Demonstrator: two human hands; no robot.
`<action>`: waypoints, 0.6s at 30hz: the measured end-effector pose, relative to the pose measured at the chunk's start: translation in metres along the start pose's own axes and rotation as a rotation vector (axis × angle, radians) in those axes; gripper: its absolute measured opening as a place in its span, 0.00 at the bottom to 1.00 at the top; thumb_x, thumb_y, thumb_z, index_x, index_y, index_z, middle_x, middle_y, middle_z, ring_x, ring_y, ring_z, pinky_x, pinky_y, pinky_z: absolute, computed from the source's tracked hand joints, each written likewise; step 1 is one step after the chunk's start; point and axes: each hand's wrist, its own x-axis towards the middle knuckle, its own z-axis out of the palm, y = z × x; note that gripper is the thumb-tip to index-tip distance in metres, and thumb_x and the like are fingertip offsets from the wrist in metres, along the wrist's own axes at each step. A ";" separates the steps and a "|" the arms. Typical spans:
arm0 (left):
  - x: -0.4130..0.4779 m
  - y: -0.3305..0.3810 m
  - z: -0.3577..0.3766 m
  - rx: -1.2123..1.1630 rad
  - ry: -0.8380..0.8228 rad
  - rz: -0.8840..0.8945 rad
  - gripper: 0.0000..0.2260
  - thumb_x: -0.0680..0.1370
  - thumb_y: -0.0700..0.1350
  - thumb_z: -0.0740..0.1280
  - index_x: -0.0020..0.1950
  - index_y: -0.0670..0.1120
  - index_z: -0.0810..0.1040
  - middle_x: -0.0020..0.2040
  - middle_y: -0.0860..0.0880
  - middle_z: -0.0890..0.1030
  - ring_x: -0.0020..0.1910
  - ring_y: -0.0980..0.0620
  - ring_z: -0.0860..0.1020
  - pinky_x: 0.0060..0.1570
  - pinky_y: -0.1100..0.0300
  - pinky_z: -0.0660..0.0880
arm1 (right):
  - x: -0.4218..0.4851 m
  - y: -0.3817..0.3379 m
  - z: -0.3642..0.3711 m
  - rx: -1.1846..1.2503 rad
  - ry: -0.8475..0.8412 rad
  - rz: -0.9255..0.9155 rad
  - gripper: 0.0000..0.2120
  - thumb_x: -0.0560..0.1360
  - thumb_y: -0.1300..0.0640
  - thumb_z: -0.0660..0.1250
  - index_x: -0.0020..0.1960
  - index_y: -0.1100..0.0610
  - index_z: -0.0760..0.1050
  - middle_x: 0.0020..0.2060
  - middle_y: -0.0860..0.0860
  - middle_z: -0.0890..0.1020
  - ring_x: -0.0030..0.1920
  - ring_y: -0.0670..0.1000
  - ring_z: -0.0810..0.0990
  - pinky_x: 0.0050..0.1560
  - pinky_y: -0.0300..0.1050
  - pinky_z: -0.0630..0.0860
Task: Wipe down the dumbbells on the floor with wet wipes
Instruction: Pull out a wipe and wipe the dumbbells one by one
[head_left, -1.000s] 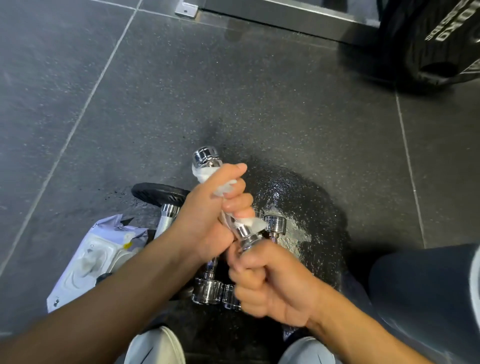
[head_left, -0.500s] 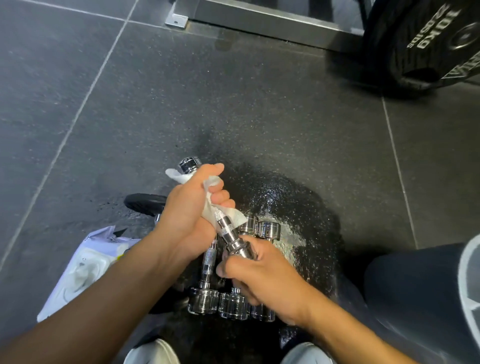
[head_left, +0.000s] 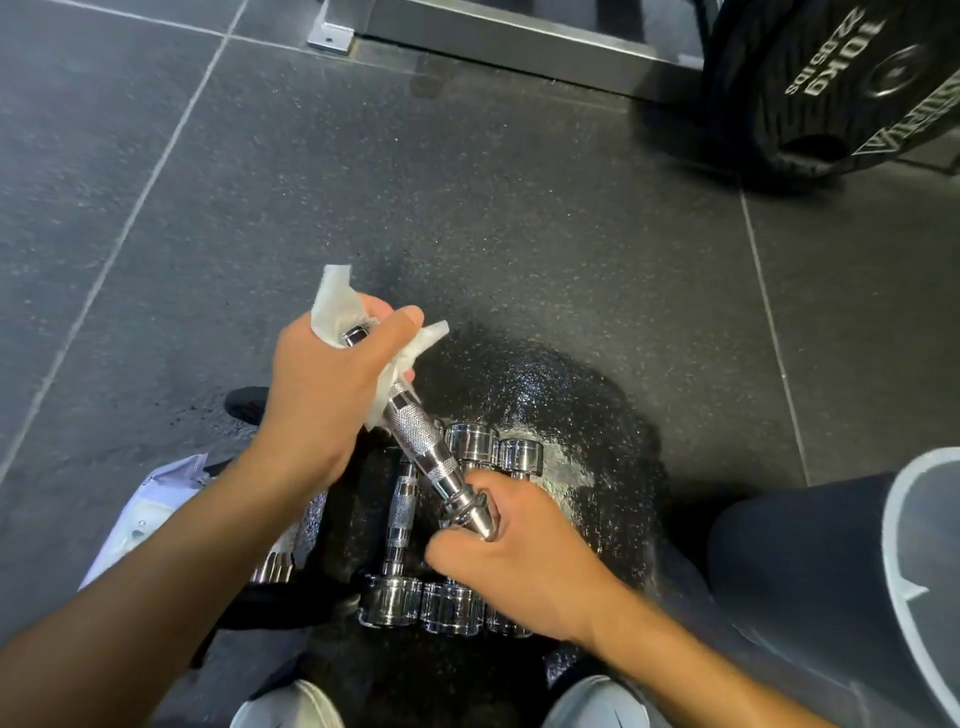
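Head camera is looking down on a dark speckled rubber floor (head_left: 467, 218), where a black weight plate (head_left: 831, 78) is leaning at the far right beside a grey metal frame foot (head_left: 493, 41). A dark rounded shape with a pale edge (head_left: 831, 571) is filling the near right; I cannot tell what it is. A glossy wet patch (head_left: 561, 395) is spreading over the floor in front of the person's pale shoes (head_left: 597, 701).

Both forearms are reaching in from below. The left hand (head_left: 322, 395) is closing round the far end of a chrome dumbbell (head_left: 421, 441), fingers and thumb curled tight with a wet wipe (head_left: 332, 299) bunched between palm and metal. The wipe's loose corners are sticking out above and beside the fist, and a bit of the chrome end is peeking through. The right hand (head_left: 514, 561) is gripping the near end, its fingers wrapped round that head. Between the two hands the knurled bar is slanting from upper left to lower right, lifted off the ground.

Under it, more chrome dumbbells (head_left: 395, 603) are lying side by side on the wet patch, partly hidden by the right hand. A white pack of wipes (head_left: 145, 514) is lying on the floor at the left, half covered by the left forearm, near a black-ended dumbbell (head_left: 247, 402).
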 end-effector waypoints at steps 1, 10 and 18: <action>-0.002 0.003 -0.002 0.074 -0.033 0.035 0.09 0.76 0.45 0.76 0.39 0.46 0.78 0.28 0.45 0.76 0.25 0.48 0.74 0.30 0.53 0.77 | 0.000 0.001 -0.003 0.007 -0.031 0.006 0.13 0.73 0.56 0.71 0.36 0.51 0.67 0.26 0.42 0.67 0.26 0.44 0.64 0.26 0.39 0.63; 0.009 0.011 -0.034 0.942 -0.506 0.337 0.23 0.72 0.62 0.61 0.32 0.42 0.70 0.29 0.44 0.73 0.27 0.54 0.66 0.32 0.57 0.68 | 0.008 0.029 -0.036 0.826 -0.739 0.154 0.17 0.70 0.56 0.66 0.36 0.67 0.63 0.24 0.47 0.57 0.22 0.47 0.54 0.22 0.38 0.50; 0.001 0.020 -0.022 1.587 -0.765 0.650 0.33 0.77 0.68 0.36 0.32 0.49 0.67 0.30 0.49 0.72 0.36 0.45 0.76 0.41 0.53 0.71 | 0.001 0.028 -0.038 0.538 -0.456 0.103 0.18 0.67 0.58 0.65 0.30 0.66 0.59 0.22 0.51 0.60 0.20 0.47 0.57 0.22 0.36 0.53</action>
